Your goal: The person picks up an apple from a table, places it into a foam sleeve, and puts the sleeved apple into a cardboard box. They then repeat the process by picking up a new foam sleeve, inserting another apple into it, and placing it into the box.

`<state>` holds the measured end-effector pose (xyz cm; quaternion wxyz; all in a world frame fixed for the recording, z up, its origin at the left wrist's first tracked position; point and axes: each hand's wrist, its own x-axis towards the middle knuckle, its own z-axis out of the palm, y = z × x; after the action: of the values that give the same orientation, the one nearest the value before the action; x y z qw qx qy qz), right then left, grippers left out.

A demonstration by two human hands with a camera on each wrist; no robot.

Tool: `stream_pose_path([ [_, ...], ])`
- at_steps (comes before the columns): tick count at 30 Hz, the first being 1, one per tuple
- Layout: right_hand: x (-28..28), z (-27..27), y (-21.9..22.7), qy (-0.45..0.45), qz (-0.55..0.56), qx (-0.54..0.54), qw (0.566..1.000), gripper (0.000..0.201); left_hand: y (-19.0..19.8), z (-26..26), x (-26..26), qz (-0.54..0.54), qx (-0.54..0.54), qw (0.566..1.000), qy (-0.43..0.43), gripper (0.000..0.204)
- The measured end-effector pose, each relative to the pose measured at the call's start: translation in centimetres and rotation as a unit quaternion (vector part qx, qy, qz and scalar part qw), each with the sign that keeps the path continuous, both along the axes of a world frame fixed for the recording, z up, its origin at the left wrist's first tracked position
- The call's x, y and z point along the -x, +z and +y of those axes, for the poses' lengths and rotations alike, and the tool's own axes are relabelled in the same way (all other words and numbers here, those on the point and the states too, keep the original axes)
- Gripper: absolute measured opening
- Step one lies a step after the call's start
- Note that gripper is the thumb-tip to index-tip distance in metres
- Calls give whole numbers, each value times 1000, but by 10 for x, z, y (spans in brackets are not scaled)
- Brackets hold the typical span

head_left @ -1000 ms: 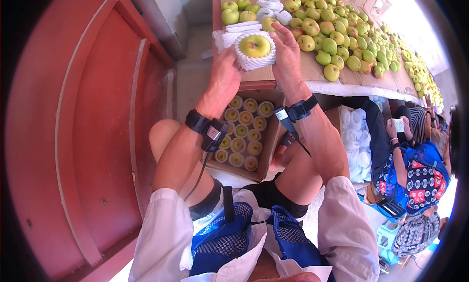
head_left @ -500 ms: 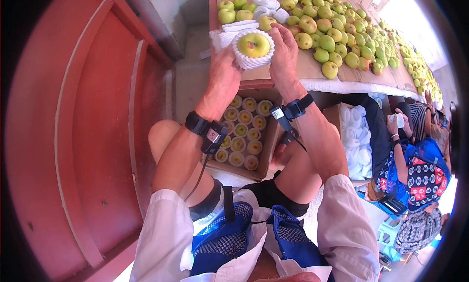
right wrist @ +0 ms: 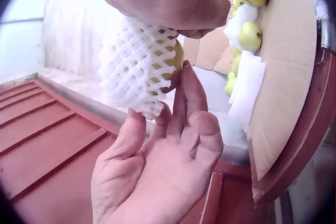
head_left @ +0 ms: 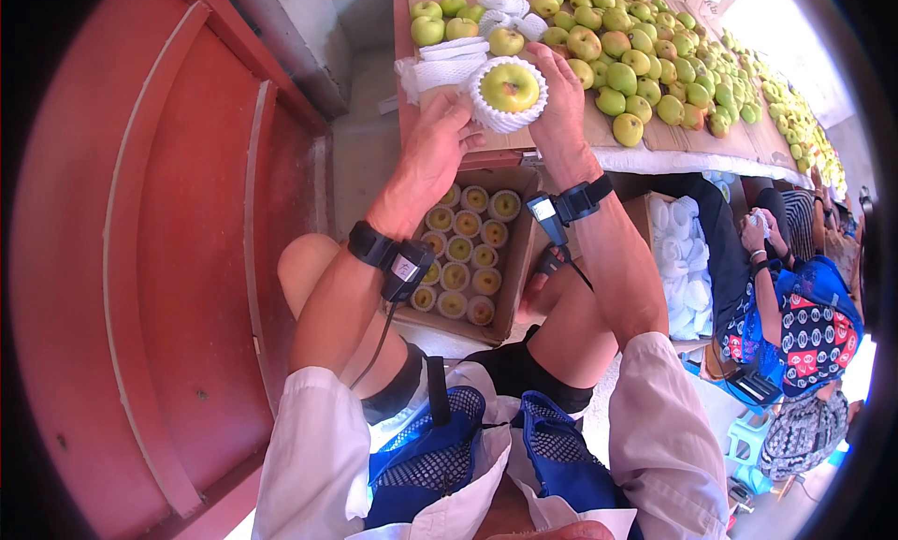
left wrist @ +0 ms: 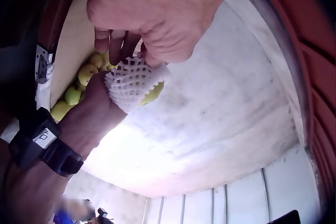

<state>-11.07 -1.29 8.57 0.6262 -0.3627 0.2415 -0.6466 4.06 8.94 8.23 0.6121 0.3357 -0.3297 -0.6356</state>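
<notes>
Fingers [head_left: 550, 67] around netted apple [head_left: 510, 87]

Your left hand [left wrist: 157, 8] fills the top of the left wrist view, its fingertips touching the white foam net [left wrist: 131, 82] wrapped round a green apple [left wrist: 153, 94]. Your right hand [left wrist: 97, 106] cradles the netted fruit from below, a black wrist strap [left wrist: 44, 142] behind it. More green apples [left wrist: 79, 85] lie beyond.

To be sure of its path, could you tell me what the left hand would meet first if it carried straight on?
Probably the netted apple: the left hand points at it, fingertips nearly touching; contact is unclear.
</notes>
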Motion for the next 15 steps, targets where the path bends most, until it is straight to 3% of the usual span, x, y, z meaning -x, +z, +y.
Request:
stream_pose_path([
  [5, 6, 0, 0, 43, -11, -8, 999, 31, 0, 2, 3, 49, 22, 998, -18, 30],
  [11, 5, 0, 6, 31, -29, -81, 996, 41, -7, 1, 4, 102, 22, 992, -64, 38],
  [15, 15, -7, 7, 82, 4, -64, 995, 42, 11, 7, 4, 134, 37, 987, -80, 48],
])
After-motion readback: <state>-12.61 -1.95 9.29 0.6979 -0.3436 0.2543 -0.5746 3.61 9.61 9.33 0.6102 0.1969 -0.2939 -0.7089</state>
